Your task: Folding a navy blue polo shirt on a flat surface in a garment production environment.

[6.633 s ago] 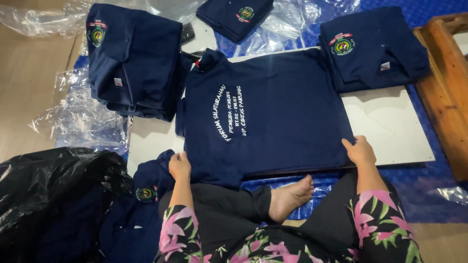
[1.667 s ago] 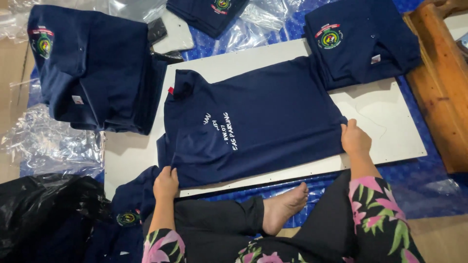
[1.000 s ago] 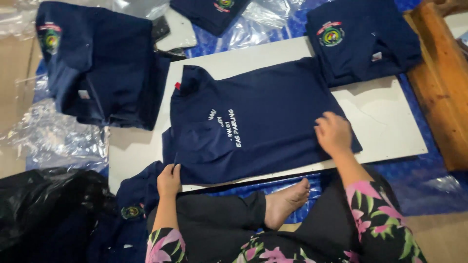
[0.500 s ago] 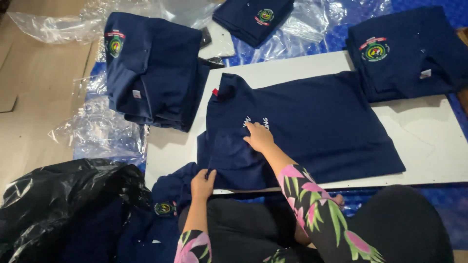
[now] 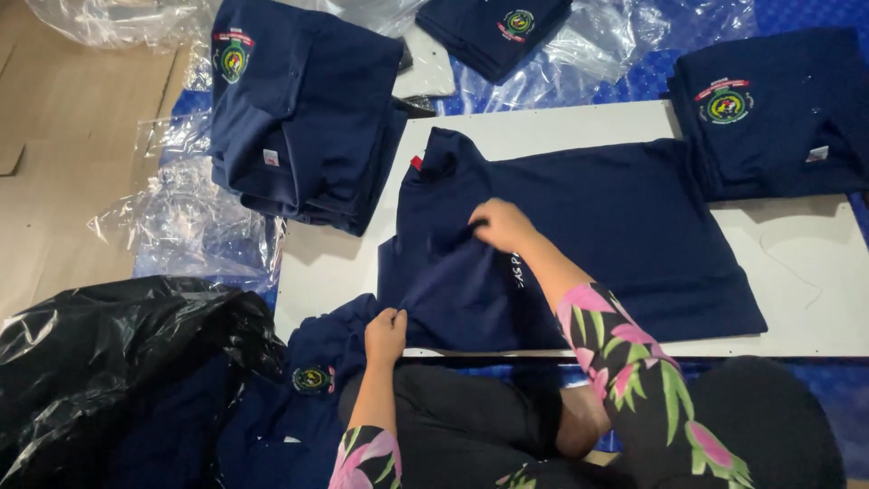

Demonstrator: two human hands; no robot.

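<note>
Shirt (image 5: pixel 615 235): flat on white board (image 5: pixel 797 272), near edge. Left hand (image 5: pixel 386 333): fingers pinching its hem. Right hand (image 5: pixel 501 223): fingers gripping a mid-shirt fold. Folded stack (image 5: pixel 308 109): beyond board's left corner.

The cloth shirt (image 5: pixel 579 244) was navy on the flat board (image 5: pixel 797 290), which was white; the sleeves (image 5: pixel 634 362) bore pink-and-green floral print.

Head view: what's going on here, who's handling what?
A person sitting on the floor works on a navy shirt spread on a white board. The right hand pinches the fabric near the middle, and the left hand grips the shirt's near edge. Folded navy shirts lie in a stack at upper left and another at upper right. A black plastic bag sits at lower left.
</note>
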